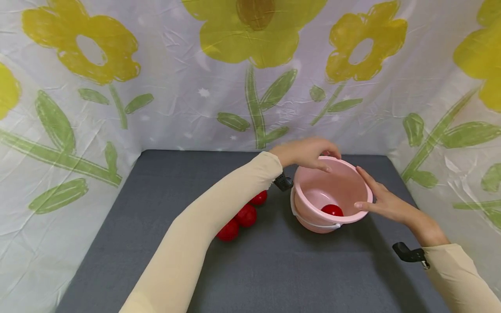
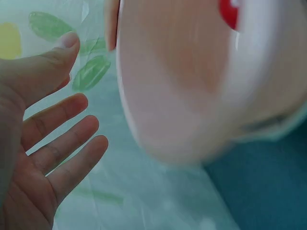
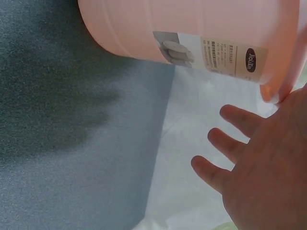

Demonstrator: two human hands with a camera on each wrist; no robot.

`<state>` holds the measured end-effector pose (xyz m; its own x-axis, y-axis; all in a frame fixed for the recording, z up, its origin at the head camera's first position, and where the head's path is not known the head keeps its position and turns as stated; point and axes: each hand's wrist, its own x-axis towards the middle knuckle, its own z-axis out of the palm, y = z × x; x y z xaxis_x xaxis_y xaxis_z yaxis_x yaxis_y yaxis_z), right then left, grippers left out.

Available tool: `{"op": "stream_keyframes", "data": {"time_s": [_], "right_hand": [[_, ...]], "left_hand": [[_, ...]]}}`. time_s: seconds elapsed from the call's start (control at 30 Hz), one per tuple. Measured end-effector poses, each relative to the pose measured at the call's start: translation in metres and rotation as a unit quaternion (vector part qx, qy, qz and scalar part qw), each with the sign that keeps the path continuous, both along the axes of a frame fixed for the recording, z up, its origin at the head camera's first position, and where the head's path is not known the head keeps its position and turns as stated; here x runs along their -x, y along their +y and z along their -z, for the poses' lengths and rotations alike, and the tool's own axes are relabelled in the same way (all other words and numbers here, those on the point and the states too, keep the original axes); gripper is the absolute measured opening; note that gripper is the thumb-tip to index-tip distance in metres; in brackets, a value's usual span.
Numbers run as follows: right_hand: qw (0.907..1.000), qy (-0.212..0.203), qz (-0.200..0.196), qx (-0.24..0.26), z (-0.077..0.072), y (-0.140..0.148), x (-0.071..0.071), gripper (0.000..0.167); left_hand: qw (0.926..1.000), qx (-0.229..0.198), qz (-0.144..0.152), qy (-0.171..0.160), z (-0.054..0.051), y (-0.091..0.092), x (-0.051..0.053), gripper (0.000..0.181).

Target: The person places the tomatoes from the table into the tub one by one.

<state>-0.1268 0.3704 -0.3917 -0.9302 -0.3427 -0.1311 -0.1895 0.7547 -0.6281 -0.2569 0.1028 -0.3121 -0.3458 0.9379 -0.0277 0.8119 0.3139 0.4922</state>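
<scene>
A pink bucket (image 1: 313,213) with a white handle stands on the right half of the table, its mouth facing me. Inside it lies a red ball (image 1: 332,210). My left hand (image 1: 307,153) hovers over the far rim, fingers spread and loosely bent; in the left wrist view that hand (image 2: 53,139) is apart from the bucket and holds nothing. On the right side, my right hand (image 1: 387,202) touches the rim, thumb over the edge. Three straight fingers (image 3: 216,175) of it stand clear of the bucket wall in the right wrist view.
Several red balls (image 1: 246,215) lie on the dark grey table (image 1: 274,269) left of the bucket, partly hidden by my left sleeve (image 1: 199,226). A flower-printed white cloth (image 1: 176,95) hangs behind and along both sides.
</scene>
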Motion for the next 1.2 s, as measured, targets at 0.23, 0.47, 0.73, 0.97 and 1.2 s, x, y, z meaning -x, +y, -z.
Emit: {"op": "stream_keyframes", "data": {"time_s": [0.23, 0.47, 0.73, 0.97, 1.2], "right_hand": [[1.0000, 0.001, 0.004, 0.005, -0.001, 0.001, -0.002, 0.107], [0.9998, -0.003, -0.003, 0.019, 0.001, 0.003, -0.001, 0.107], [0.9997, -0.002, -0.008, 0.021, 0.003, 0.002, 0.002, 0.107], [0.9995, -0.005, -0.008, 0.031, 0.004, 0.002, 0.001, 0.106], [0.9995, -0.008, -0.003, 0.030, 0.002, 0.000, 0.000, 0.107]], "left_hand": [[0.9989, -0.021, -0.039, -0.013, -0.004, -0.058, 0.005, 0.044], [0.9960, -0.029, -0.081, -0.025, 0.000, -0.104, 0.002, 0.046], [0.9885, -0.048, -0.129, -0.063, 0.012, -0.147, -0.004, 0.047], [0.9819, -0.056, -0.163, -0.078, 0.036, -0.182, -0.008, 0.047], [0.9709, -0.055, -0.208, -0.105, 0.075, -0.214, -0.012, 0.046]]}}
